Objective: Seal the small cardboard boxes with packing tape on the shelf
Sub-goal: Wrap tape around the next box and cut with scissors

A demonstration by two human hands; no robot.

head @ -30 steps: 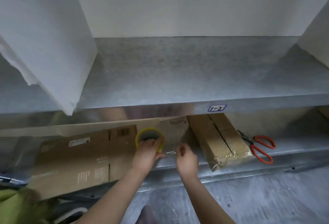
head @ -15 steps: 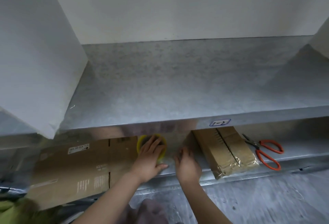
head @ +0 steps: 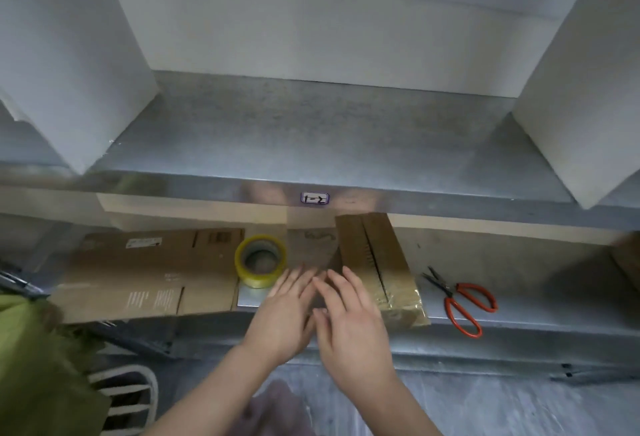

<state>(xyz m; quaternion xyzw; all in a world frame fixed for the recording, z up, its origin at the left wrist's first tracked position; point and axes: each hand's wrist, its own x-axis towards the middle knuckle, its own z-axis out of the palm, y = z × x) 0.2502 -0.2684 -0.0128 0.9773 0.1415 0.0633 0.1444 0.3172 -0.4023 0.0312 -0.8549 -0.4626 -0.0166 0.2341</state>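
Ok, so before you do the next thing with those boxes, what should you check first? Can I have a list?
1. Tape roll close by: it stands just left of the hands. Ok.
2. Scissors ready for cutting: they lie on the shelf, right of the boxes. Ok.
3. Hands free: left hand and right hand lie flat with straight fingers and hold nothing. Ok.
4. Tape smoothed down on the small box under the hands: the hands hide it. Cannot tell.
5. Neighbouring box taped: shiny tape shows across its near end. Ok.
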